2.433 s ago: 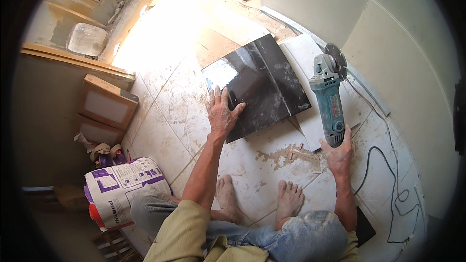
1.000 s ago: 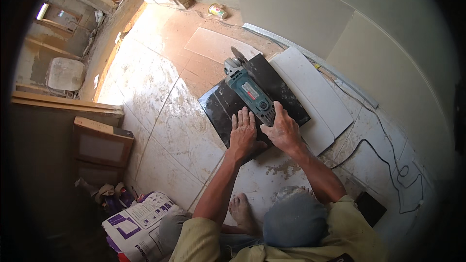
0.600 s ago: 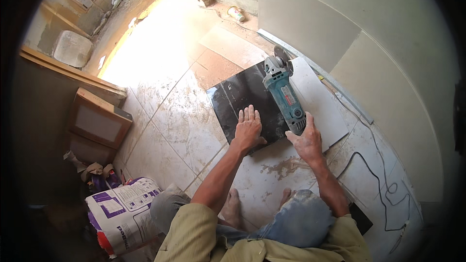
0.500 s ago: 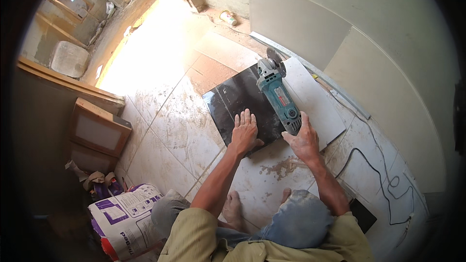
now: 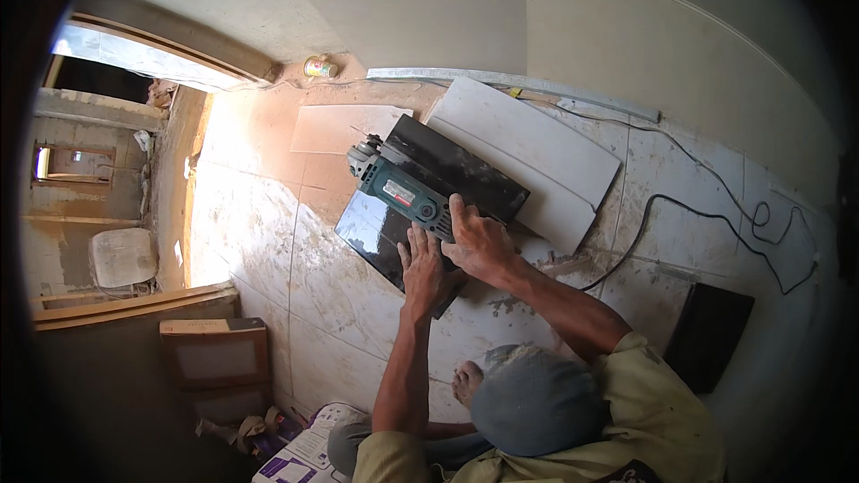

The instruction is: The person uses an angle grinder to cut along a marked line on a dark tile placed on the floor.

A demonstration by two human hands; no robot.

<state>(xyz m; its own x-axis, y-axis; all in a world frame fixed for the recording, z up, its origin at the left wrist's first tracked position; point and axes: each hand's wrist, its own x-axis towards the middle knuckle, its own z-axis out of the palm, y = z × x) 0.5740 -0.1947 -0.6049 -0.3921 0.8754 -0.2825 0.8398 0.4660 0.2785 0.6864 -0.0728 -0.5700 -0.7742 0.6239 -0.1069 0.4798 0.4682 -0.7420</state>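
A teal angle grinder (image 5: 403, 195) lies across a glossy black tile (image 5: 470, 168), its metal head past the tile's far left edge. The cutting disc shows nearly edge-on and small, so I cannot tell if it turns. My right hand (image 5: 483, 249) is wrapped round the grinder's rear end. Close beside the grinder's body, my left hand (image 5: 423, 270) lies on the black tile with fingers stretched out, its fingertips near or against the casing. Under the black tile's far right side are pale tiles (image 5: 546, 161).
A dark cord (image 5: 662, 197) loops over the dusty floor at right, near another dark tile (image 5: 711, 335). Along the wall runs a metal straightedge (image 5: 608, 105). A cup (image 5: 319, 66) lies by the doorway. Boxes (image 5: 215, 353) and a printed bag (image 5: 309, 447) stand at lower left.
My view has turned, shifting the doorway left. The grinder has swung leftward from the tile's right side to lie across its middle. My left hand now sits right beside the grinder.
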